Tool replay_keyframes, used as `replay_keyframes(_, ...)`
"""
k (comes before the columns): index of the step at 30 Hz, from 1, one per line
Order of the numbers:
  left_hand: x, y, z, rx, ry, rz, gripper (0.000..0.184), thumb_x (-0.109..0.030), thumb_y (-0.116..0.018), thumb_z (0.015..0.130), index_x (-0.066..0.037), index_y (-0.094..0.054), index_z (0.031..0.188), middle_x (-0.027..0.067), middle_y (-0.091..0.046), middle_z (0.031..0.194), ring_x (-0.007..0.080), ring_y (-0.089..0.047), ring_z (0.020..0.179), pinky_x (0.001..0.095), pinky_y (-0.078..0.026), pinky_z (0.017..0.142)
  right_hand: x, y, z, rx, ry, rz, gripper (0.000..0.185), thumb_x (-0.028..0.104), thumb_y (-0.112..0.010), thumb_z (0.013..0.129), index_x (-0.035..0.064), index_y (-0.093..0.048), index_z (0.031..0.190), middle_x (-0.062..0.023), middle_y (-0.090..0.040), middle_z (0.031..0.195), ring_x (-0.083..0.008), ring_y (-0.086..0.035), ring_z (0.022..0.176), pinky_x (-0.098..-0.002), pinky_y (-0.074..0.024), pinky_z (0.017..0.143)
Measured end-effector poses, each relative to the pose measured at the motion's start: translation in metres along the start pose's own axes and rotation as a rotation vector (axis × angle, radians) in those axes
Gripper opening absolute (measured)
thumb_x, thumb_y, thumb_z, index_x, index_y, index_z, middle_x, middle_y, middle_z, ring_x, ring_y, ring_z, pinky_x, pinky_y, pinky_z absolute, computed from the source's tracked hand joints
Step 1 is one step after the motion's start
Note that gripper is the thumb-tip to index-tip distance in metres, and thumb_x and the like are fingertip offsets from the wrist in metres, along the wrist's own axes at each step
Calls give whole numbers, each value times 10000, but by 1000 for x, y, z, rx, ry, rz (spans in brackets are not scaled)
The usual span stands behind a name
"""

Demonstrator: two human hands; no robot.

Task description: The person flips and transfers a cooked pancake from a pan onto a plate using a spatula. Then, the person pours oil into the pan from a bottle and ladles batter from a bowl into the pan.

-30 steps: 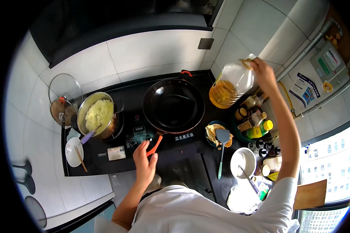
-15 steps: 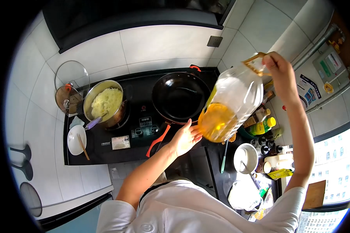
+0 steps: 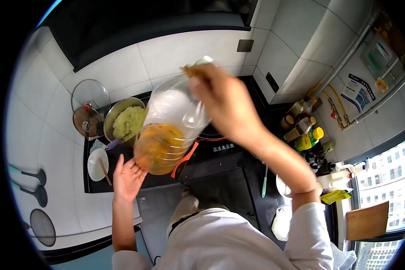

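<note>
The right hand (image 3: pixel 220 99) is clenched around the handle at the top of a large, clear plastic bottle (image 3: pixel 172 121), which hangs in the air over the counter (image 3: pixel 231 158), a little to the 9 o'clock side of the middle of the view. The bottle leans, its base toward 7 o'clock and its top toward 1 o'clock, with amber liquid gathered in the base end. The left hand (image 3: pixel 129 177) is released, palm up and fingers spread, with its fingertips at the lower edge of the base; whether they bear any weight I cannot tell.

Counting from the bottle, a metal pot (image 3: pixel 109 128) of pale shredded food (image 3: pixel 129 120) sits at 9 o'clock, a purple handle (image 3: pixel 114 143) sticking out over its rim. Two glass lids (image 3: pixel 91 95) stand by the wall at 10 o'clock, and a white bowl (image 3: pixel 95 164) with chopsticks (image 3: pixel 105 172) across its edge lies at 8 o'clock. At 5 o'clock an orange pan handle (image 3: pixel 185 159) shows, the pan itself mostly hidden. Condiment bottles (image 3: pixel 307 139) cluster at 3 o'clock, and a green utensil handle (image 3: pixel 264 183) points down at 4 o'clock.
</note>
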State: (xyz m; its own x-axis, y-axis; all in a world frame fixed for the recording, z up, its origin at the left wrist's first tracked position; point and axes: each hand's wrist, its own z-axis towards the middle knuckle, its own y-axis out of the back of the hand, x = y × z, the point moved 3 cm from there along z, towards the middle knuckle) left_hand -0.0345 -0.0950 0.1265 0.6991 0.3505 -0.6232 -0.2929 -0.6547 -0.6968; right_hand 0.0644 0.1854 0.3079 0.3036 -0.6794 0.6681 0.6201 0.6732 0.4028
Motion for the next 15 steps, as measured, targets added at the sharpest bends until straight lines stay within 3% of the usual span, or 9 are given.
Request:
replay_keyframes(1, -7, 19, 1, -34, 1, 5, 644, -527, -435, 930, 25, -465, 1262, 147, -498, 1272, 235, -457, 1200, 351, -344, 1036, -4, -14, -7, 40, -43, -21, 264, 130, -570, 903, -47, -547, 1097, -160, -612, 827, -230, -606, 749, -332, -477, 695)
replay_keyframes(5, -29, 62, -3, -223, -124, 154, 622, -512, -470, 922, 28, -488, 1230, 144, -530, 1211, 238, -490, 1159, 353, -373, 1010, -46, -67, -34, -35, -45, 134, 272, 105, -577, 879, -58, -522, 1090, -213, -588, 815, -346, -596, 732, -378, -478, 678)
replay_keyframes(8, -31, 98, -2, -341, -74, 211, 689, -554, -488, 898, 22, -442, 1272, 146, -523, 1215, 239, -494, 1160, 347, -374, 1000, -79, -103, -55, -41, -104, 139, 264, 92, -590, 857, -56, -516, 1063, -234, -573, 798, -396, -579, 729, -415, -463, 650)
replay_keyframes(12, -26, 111, -4, -446, -33, 269, 693, -578, -502, 879, 16, -452, 1232, 142, -541, 1162, 235, -526, 1107, 341, -413, 952, -106, -128, -79, -102, -90, 122, 281, 88, -629, 814, -37, -489, 1023, -146, -499, 698, -326, -514, 643, -405, -420, 597)
replay_keyframes(15, -24, 118, -3, -470, -15, 302, 673, -578, -493, 884, 9, -463, 1211, 135, -565, 1121, 236, -546, 1074, 332, -431, 927, -115, -132, -93, -52, -164, 134, 289, 91, -641, 806, -32, -479, 1012, -143, -492, 717, -317, -510, 649, -404, -416, 605)
